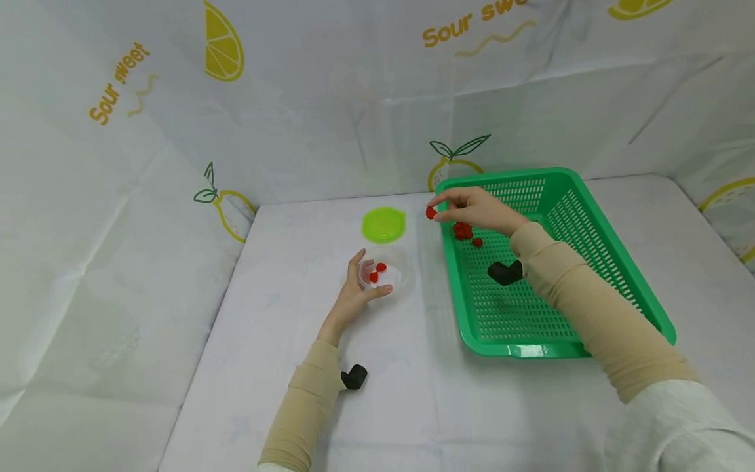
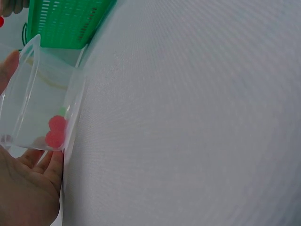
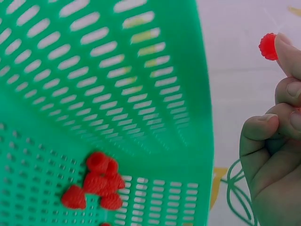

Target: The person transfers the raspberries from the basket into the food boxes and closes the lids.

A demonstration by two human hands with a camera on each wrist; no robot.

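Observation:
My left hand (image 1: 351,295) holds a clear plastic container (image 1: 400,272) by its side, thumb at the near rim and fingers round the far side. Two red raspberries (image 2: 56,131) lie on the container's bottom. Between the thumb and forefinger of my right hand (image 1: 472,208) a single raspberry (image 3: 268,46) is pinched, just past the left rim of a green basket (image 1: 457,308). Inside that basket, several more raspberries (image 3: 101,181) are heaped in the far left corner.
A lime-green lid (image 1: 383,225) lies flat behind the container. White cloth covers the table (image 1: 389,419), and a lemon-print sheet (image 1: 330,98) rises behind it. The basket's high slotted wall (image 3: 117,70) stands beside the right hand.

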